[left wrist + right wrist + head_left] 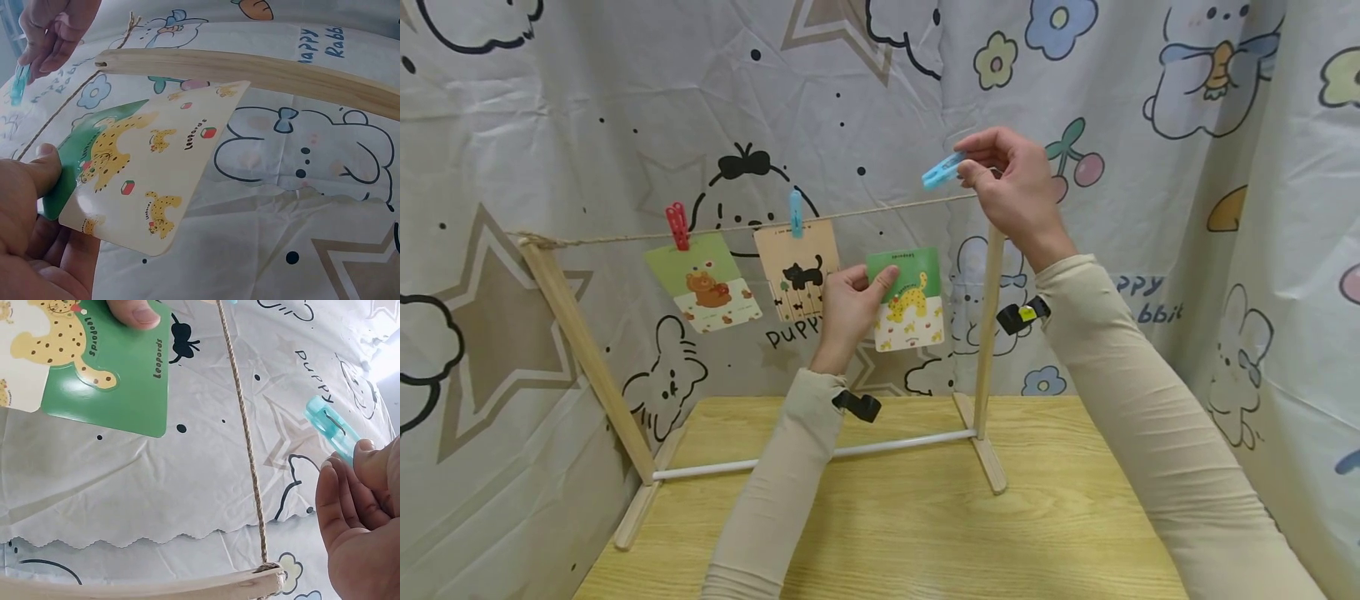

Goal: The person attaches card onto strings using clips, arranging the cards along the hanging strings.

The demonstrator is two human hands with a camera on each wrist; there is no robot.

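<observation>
My left hand [853, 307] pinches the left edge of a green and white leopard card [916, 321], thumb in front, below the twine [887, 207]. In the left wrist view the leopard card [169, 156] tilts away from the thumb. Up at the right end of the line, my right hand [1011, 179] pinches a light blue clothespin [942, 171] between thumb and fingers, just above the twine. The right wrist view shows that clothespin [331, 425] apart from the twine [245, 425]. Farther left, a red clothespin [677, 225] holds a bear card [715, 287], and a blue clothespin [796, 214] holds a black cat card [793, 271].
The twine runs between two wooden posts, a left one [591, 358] and a right one [990, 333]. A white rod [895, 446] joins their feet on the wooden table [925, 525]. Behind hangs a printed cloth [880, 100] with cartoon animals and stars.
</observation>
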